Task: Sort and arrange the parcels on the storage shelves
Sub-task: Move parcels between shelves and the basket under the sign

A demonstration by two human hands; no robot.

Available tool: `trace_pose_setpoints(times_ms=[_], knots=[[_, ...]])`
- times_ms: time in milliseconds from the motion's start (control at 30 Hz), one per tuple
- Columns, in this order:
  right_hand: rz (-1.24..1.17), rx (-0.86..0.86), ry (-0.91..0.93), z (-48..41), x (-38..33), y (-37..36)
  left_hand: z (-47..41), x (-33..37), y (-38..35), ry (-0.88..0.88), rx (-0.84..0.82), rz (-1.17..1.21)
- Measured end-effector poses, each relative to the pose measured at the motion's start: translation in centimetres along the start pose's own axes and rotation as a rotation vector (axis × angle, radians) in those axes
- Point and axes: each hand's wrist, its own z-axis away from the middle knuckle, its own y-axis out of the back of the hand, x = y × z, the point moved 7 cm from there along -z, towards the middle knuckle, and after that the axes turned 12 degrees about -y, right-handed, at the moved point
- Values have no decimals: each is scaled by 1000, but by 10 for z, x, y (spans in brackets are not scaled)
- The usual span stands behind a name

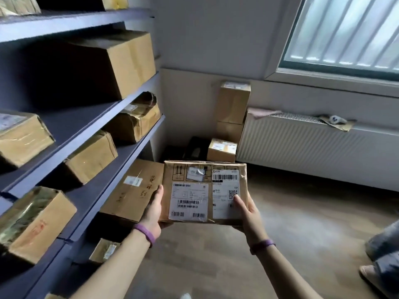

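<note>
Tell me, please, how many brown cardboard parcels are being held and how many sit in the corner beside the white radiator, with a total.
Held brown cardboard parcel, gripped by left hand and right hand: 1
Corner parcels beside the white radiator: 3 (tall, middle, small)
Total: 4

The one camera sat on my head, wide-angled, and looked forward and down toward the far wall (pixel 194 39). The shelves (pixel 82 119) ran along the left of its view; the window (pixel 345 33) and radiator (pixel 302 145) filled the right. Closest to it, low in the middle of the view, lay the parcel (pixel 205 190) gripped in my left hand (pixel 154 210) and right hand (pixel 248 214); the far wall stood well farther off.
</note>
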Motion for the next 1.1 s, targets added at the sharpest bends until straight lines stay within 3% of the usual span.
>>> trace_pose_setpoints(times_ms=[267, 600, 1100], knots=[[-38, 99, -49, -107, -55, -2, -127, 37, -78, 64, -182, -89], [-37, 171, -81, -279, -121, 43, -284, 64, -213, 11, -200, -135], [-139, 67, -53, -537, -236, 81, -498, 105, -380, 48, -200, -201]])
